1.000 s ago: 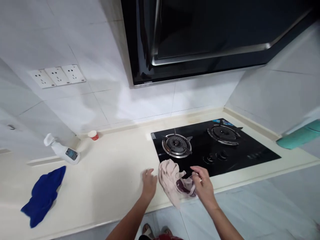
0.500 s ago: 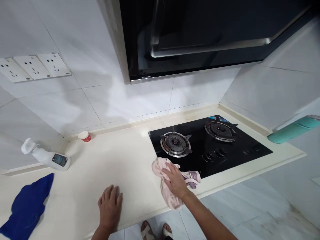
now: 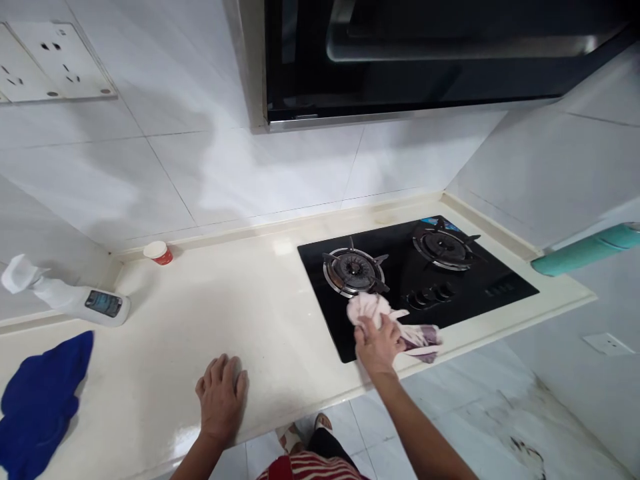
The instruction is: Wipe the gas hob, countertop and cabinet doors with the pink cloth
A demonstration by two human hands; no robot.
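Observation:
A bunched pink cloth (image 3: 371,308) with a purple-patterned end lies under my right hand (image 3: 379,343), whose fingers are bent over it. Cloth and hand are at the front edge of the black gas hob (image 3: 340,333), just in front of its left burner (image 3: 353,269). The cloth's patterned end trails to the right, over the hob's front edge onto the counter. My left hand (image 3: 221,395) rests palm down on the cream countertop (image 3: 240,307), near its front edge, fingers stretched out and holding nothing.
A blue cloth (image 3: 45,400) lies at the left, below a white spray bottle (image 3: 85,303). Against the back wall stands a small red and white cup (image 3: 159,253). A black range hood (image 3: 400,80) hangs above. At the counter's right end is a green roll (image 3: 580,252).
My right hand has moved the pink cloth rightward, from the hob's left front corner further along its front. The left hand stays in place. The view has tipped downward a little.

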